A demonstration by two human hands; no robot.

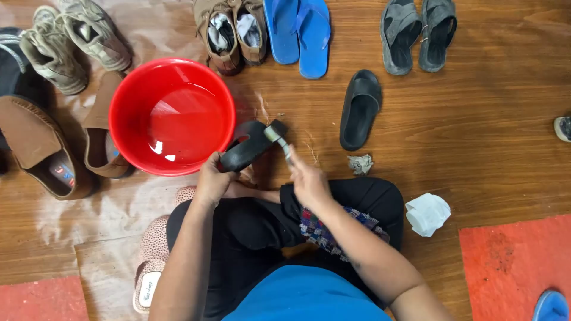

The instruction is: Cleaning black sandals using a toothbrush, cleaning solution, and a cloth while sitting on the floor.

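Black slide sandal (247, 145) is clamped in left hand (213, 181) beside red basin (128, 107), above the floor. Small brush (277, 135) is gripped by right hand (308, 181), bristles touching sandal.

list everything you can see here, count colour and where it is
basin: 1, red, holds water, on the floor left of centre
black slide in hand: 1, black, beside the basin's right rim
brush: 1, pale head, against that slide's end
black slide on floor: 1, black, right of centre
blue flip-flops: 2, blue, top centre
grey sandals: 2, grey, top right
brown shoes with cloth inside: 2, brown, top, left of the flip-flops
sneakers: 2, beige-grey, top left
brown loafers: 2, brown, left of the basin
crumpled paper: 1, grey, below the floor slide
white wad: 1, white, right of the knee
left hand: holds the slide
right hand: holds the brush
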